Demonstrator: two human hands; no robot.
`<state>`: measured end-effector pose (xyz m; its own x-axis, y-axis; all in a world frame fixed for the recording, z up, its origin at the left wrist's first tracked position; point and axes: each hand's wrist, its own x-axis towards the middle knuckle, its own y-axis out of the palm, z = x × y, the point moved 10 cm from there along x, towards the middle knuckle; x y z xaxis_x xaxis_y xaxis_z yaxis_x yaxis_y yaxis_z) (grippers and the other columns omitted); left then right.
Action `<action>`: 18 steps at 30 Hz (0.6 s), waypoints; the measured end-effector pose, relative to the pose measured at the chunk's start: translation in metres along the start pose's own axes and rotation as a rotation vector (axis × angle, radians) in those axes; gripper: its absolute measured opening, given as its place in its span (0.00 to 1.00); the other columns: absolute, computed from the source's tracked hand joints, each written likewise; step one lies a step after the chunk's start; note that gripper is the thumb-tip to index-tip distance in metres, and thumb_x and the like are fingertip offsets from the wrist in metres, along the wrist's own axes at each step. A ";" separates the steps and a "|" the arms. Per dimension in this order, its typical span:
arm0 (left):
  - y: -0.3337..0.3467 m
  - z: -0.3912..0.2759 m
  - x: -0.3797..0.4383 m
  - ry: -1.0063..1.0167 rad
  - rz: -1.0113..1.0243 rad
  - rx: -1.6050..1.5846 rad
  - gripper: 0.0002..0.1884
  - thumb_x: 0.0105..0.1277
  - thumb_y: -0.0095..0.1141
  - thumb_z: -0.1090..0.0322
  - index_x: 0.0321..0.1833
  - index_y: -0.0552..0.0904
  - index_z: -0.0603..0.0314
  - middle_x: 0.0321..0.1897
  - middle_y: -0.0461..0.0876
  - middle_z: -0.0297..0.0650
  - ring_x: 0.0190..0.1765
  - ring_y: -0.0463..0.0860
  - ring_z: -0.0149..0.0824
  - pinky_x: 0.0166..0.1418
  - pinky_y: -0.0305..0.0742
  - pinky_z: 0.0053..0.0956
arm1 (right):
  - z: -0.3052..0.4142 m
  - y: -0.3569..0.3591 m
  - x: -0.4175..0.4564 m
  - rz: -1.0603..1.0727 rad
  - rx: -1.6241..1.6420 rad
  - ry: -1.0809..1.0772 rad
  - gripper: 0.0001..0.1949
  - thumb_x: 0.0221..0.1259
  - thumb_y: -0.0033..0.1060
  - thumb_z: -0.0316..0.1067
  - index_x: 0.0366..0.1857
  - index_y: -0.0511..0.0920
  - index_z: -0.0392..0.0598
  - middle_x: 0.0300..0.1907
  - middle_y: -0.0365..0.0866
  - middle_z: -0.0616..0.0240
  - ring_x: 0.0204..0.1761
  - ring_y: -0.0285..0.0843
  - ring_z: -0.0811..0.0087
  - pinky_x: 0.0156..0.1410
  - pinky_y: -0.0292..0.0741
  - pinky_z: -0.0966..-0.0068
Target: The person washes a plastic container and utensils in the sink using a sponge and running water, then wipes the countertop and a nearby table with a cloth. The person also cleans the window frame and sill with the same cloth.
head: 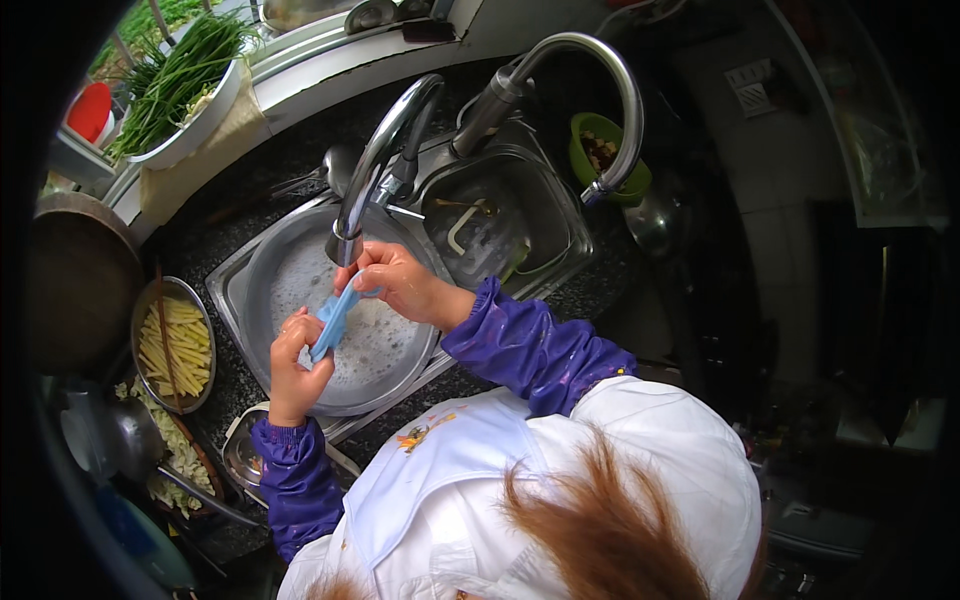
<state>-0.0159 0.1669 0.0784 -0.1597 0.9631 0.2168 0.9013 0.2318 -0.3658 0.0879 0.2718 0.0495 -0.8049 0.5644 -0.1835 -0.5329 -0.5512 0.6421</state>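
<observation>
A light blue cloth-like piece (334,322) is stretched between my two hands over a round metal basin (262,360). My left hand (298,360) pinches its lower end, and my right hand (397,281) grips its upper end just beside the spout of a chrome faucet (345,238). Foamy, soapy water (390,360) fills the basin, which sits in the left bowl of a steel double sink (225,289). Something pale lies in the foam near my right hand. Purple sleeves cover both forearms.
Right sink bowl (517,169) holds a white curved handle. A second faucet (637,97) arches above it; a green bowl (636,184) with food stands behind. On the left are a bowl of yellow strips (176,345) with chopsticks, shredded cabbage (184,457) and a pan (82,285). Green stalks (176,82) fill a sill container.
</observation>
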 end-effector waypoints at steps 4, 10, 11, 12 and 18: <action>-0.011 0.031 -0.018 -0.064 0.124 0.319 0.08 0.53 0.66 0.74 0.31 0.78 0.64 0.25 0.76 0.41 0.32 0.77 0.43 0.56 0.75 0.39 | 0.011 0.006 0.001 0.148 -0.178 -0.049 0.06 0.55 0.54 0.25 0.26 0.69 0.48 0.43 0.81 0.59 0.44 0.77 0.72 0.52 0.74 0.73; -0.063 0.031 -0.006 -0.176 0.003 0.227 0.05 0.60 0.62 0.77 0.38 0.81 0.67 0.30 0.75 0.44 0.33 0.76 0.43 0.38 0.71 0.31 | 0.054 0.005 0.004 0.023 -1.385 -0.358 0.07 0.49 0.58 0.31 0.30 0.72 0.45 0.27 0.77 0.56 0.32 0.79 0.53 0.37 0.74 0.61; -0.076 0.022 -0.001 -0.142 -0.046 0.224 0.06 0.60 0.60 0.79 0.40 0.81 0.67 0.32 0.75 0.44 0.34 0.77 0.41 0.38 0.72 0.29 | 0.064 0.006 0.004 0.003 -1.447 -0.445 0.07 0.49 0.60 0.30 0.30 0.72 0.45 0.26 0.77 0.57 0.30 0.79 0.55 0.35 0.74 0.62; -0.089 0.015 0.000 -0.127 -0.114 0.210 0.07 0.61 0.59 0.81 0.41 0.82 0.66 0.34 0.75 0.43 0.35 0.77 0.39 0.39 0.72 0.27 | 0.079 0.013 0.001 -0.021 -1.453 -0.558 0.07 0.48 0.60 0.28 0.30 0.73 0.45 0.25 0.77 0.58 0.27 0.79 0.56 0.32 0.74 0.64; -0.100 0.011 -0.004 -0.064 -0.251 0.421 0.09 0.56 0.60 0.81 0.39 0.83 0.63 0.33 0.77 0.42 0.40 0.79 0.44 0.44 0.75 0.32 | 0.065 0.018 -0.005 0.036 -1.572 -0.830 0.08 0.45 0.61 0.25 0.31 0.78 0.46 0.30 0.78 0.61 0.35 0.77 0.55 0.39 0.74 0.63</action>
<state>-0.1094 0.1415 0.1044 -0.3877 0.8738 0.2936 0.5930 0.4803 -0.6463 0.0998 0.2987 0.1099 -0.7552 0.3976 0.5211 -0.6437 -0.3003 -0.7039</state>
